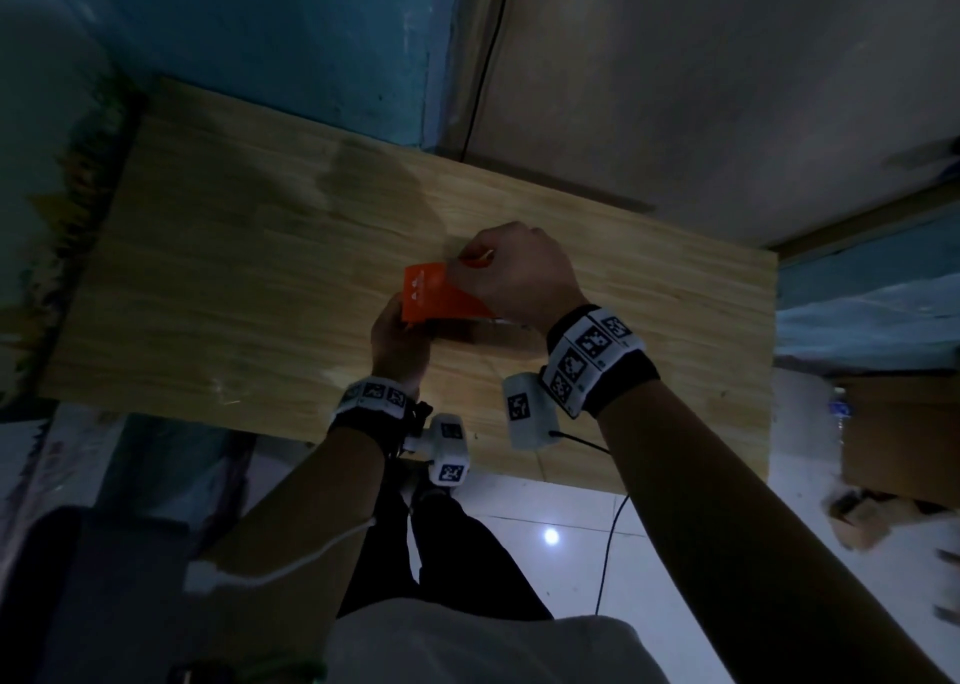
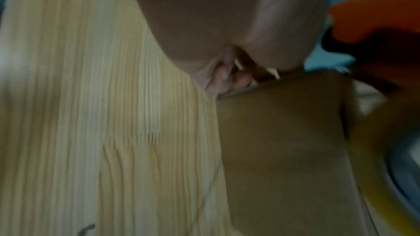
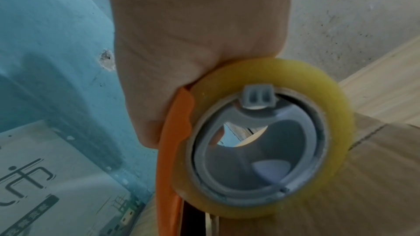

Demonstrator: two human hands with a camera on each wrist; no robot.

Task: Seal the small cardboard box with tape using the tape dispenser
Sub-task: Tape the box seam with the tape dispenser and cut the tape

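Pale wooden tabletop fills a dim room, with a small brown cardboard box resting near its front edge. Right hand, knuckles up, grips an orange tape dispenser loaded with a yellowish tape roll atop the box. Left hand curls its fingers against the box's left end.

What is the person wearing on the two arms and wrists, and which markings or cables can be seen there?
Both forearms are bare, with no sleeves. The left wrist band and right wrist band are black, covered with white square-code marker tiles. Below each hangs a white camera box with the same markers: left, right. A white cable leaves the left, a black cable the right.
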